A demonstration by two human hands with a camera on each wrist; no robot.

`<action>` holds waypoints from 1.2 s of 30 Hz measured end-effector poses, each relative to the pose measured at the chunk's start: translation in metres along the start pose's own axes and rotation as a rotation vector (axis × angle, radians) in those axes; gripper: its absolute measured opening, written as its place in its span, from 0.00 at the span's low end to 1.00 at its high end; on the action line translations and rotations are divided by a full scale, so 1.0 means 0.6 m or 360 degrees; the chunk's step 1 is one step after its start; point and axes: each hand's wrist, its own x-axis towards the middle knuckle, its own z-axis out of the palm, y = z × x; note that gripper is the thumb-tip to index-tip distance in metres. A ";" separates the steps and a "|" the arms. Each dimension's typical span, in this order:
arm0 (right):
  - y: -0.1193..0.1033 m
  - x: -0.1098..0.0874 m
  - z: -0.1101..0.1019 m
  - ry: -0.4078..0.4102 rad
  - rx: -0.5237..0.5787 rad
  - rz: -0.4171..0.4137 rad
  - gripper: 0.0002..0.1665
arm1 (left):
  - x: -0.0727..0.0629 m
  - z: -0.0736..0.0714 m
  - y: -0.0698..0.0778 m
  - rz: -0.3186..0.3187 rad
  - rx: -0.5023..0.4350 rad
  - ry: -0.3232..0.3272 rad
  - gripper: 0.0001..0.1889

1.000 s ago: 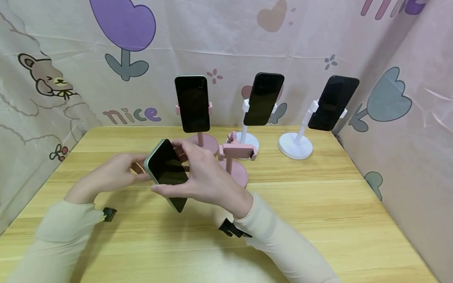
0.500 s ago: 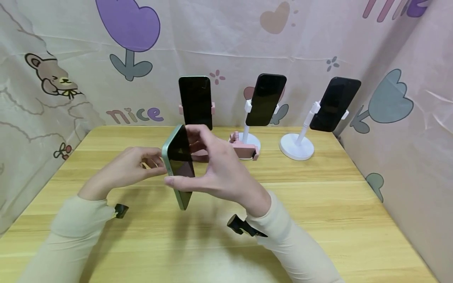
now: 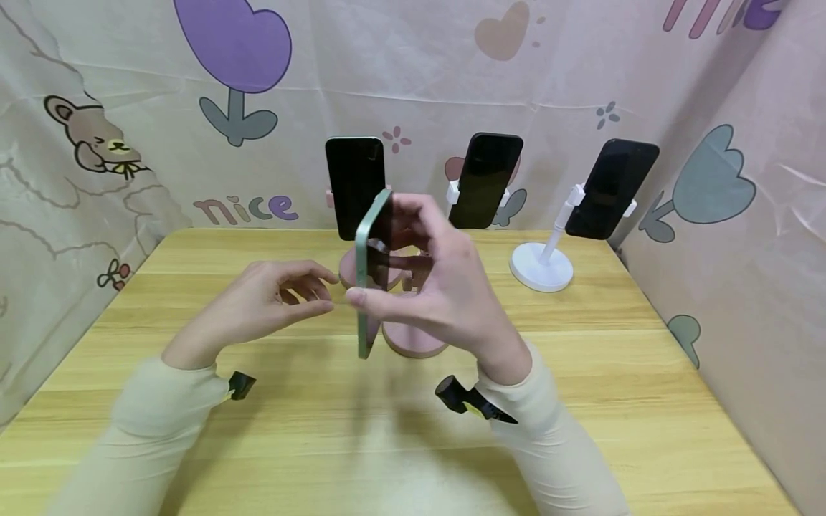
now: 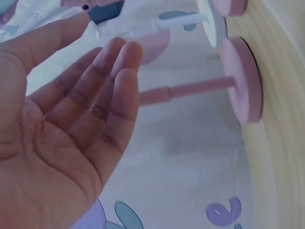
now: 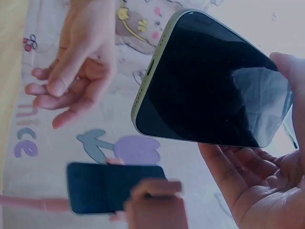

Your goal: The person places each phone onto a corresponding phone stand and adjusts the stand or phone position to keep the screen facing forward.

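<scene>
A smartphone (image 3: 363, 287) with a pale green edge and dark screen is held up over the table by my right hand (image 3: 452, 290), thumb on one long side and fingers on the other. It stands nearly edge-on in the head view; the right wrist view shows the whole dark screen (image 5: 205, 86). Behind that hand is a pink phone stand, its round base (image 3: 413, 342) showing and its holder (image 5: 157, 207) bare in the right wrist view. My left hand (image 3: 264, 304) hovers just left of the phone, apart from it, fingers loosely bent around nothing.
At the back, another pink stand bears a phone (image 3: 355, 186). Two white stands bear a tilted phone (image 3: 485, 179) and a further phone (image 3: 611, 188) at right. A printed curtain (image 3: 400, 64) hangs behind the wooden table (image 3: 581, 373).
My right hand has carried the smartphone right and upward, turning it from face-up tilt to nearly edge-on. My left hand has let go of it and followed to the right.
</scene>
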 end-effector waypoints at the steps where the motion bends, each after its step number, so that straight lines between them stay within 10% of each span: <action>1: -0.001 -0.001 -0.007 0.0019 0.0013 0.0023 0.44 | 0.002 0.002 0.004 0.0025 -0.0008 0.0015 0.14; 16: 0.007 0.002 -0.071 0.0313 0.0131 0.0042 0.37 | 0.038 0.039 0.055 0.0194 -0.0188 0.0216 0.19; 36: 0.017 0.006 -0.087 0.0398 0.0076 0.0103 0.37 | 0.078 0.084 0.118 0.0408 -0.0541 0.0275 0.20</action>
